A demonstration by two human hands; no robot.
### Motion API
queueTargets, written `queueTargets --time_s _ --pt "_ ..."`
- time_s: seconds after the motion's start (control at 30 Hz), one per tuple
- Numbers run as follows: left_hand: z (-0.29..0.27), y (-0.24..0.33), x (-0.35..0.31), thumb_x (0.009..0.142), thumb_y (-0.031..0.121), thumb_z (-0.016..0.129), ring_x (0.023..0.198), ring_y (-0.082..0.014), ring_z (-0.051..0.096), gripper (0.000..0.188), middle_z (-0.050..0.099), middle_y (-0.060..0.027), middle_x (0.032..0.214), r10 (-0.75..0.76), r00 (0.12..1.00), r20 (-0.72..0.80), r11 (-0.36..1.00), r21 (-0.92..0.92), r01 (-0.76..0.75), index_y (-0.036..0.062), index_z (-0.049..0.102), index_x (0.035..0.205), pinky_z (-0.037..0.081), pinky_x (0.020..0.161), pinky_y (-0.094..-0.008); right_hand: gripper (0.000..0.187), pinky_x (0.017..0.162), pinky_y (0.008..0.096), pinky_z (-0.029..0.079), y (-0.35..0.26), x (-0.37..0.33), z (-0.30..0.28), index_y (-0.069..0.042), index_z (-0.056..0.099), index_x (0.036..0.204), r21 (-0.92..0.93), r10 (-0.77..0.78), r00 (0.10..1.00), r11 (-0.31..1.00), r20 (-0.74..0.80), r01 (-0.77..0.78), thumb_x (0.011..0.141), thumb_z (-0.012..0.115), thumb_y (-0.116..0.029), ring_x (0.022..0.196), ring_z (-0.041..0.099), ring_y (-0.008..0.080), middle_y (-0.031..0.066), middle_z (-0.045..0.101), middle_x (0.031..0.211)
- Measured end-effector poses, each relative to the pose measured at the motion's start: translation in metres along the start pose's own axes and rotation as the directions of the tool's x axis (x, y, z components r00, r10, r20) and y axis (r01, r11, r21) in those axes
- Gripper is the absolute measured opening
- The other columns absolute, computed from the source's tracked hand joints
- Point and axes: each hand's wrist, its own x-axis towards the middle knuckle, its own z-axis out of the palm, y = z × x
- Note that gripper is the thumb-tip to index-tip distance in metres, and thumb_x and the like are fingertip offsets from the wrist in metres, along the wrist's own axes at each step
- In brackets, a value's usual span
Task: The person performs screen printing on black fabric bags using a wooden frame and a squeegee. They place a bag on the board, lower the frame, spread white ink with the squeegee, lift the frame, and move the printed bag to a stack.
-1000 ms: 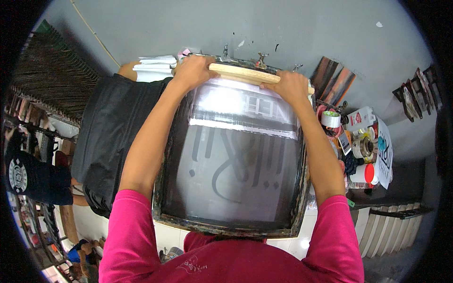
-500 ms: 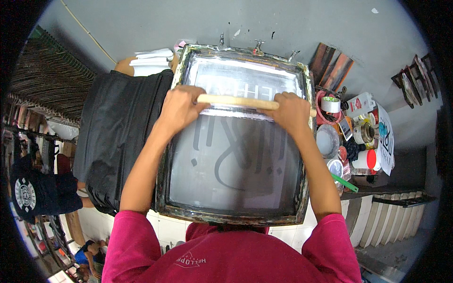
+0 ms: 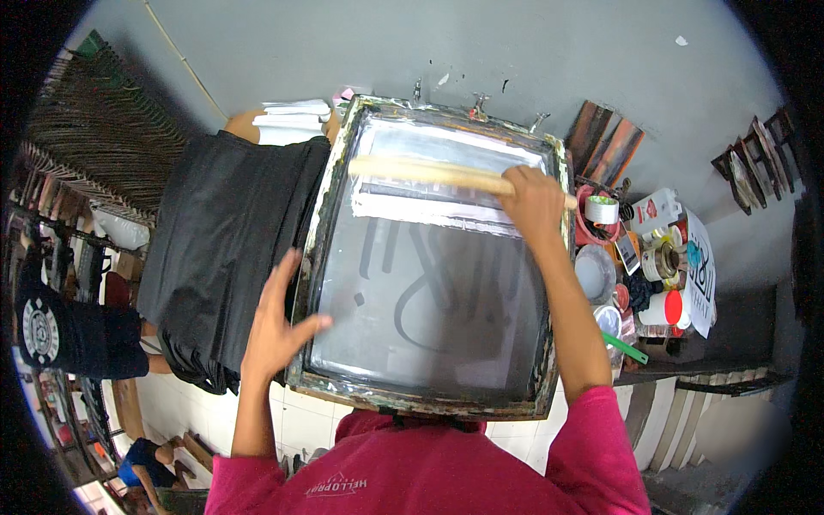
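Observation:
A printing screen (image 3: pixel 319 215) in a worn, paint-crusted frame lies before me, with dark lettering and a curved design showing through its grey mesh. White ink (image 3: pixel 429 213) is spread in a band across its far part. My right hand (image 3: pixel 534 204) grips the right end of a wooden-handled squeegee (image 3: pixel 429 173), which lies crosswise over that inked part; its blade is mostly hidden. My left hand (image 3: pixel 279 318) is off the squeegee, fingers spread and empty, near the frame's left edge and beside a stack of black fabric (image 3: pixel 227 249).
White papers (image 3: pixel 292 124) lie behind the black stack. On the right are a tape roll (image 3: pixel 601 210), a red-lidded tub (image 3: pixel 663 307), a green-handled tool (image 3: pixel 625 348) and several containers. Other squeegees (image 3: pixel 605 142) lean on the wall. People (image 3: pixel 148 468) are at the lower left.
My left hand has let go of the squeegee and come back toward me to the frame's left side. My right hand still holds the squeegee, whose left end has swung slightly farther away.

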Motion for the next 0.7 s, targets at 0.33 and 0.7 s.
queueTargets --time_s 0.33,0.7 --pt "0.020 -0.064 -0.124 0.054 0.046 0.099 0.150 -0.0468 0.029 0.143 0.022 -0.0264 0.166 -0.015 0.998 -0.066 0.936 0.350 0.037 -0.0006 0.015 0.161 0.017 0.125 -0.0577 0.067 0.099 0.0519 0.044 0.040 0.132 0.022 -0.010 0.073 0.116 -0.024 0.132 0.889 0.990 0.437 -0.136 0.064 0.088 -0.050 0.108 0.069 0.0329 0.0152 0.075 0.109" --pt "0.032 -0.089 -0.123 0.047 0.065 0.096 0.148 -0.0426 0.035 0.157 0.016 -0.0261 0.167 0.283 0.863 -0.418 0.954 0.033 -0.296 0.0042 0.009 0.163 0.030 0.122 -0.0540 0.064 0.113 0.0475 0.039 0.030 0.104 -0.094 -0.005 0.063 0.134 0.203 0.077 0.997 0.976 0.015 -0.079 0.088 0.076 -0.047 0.129 0.056 0.0394 0.0211 0.062 0.137"
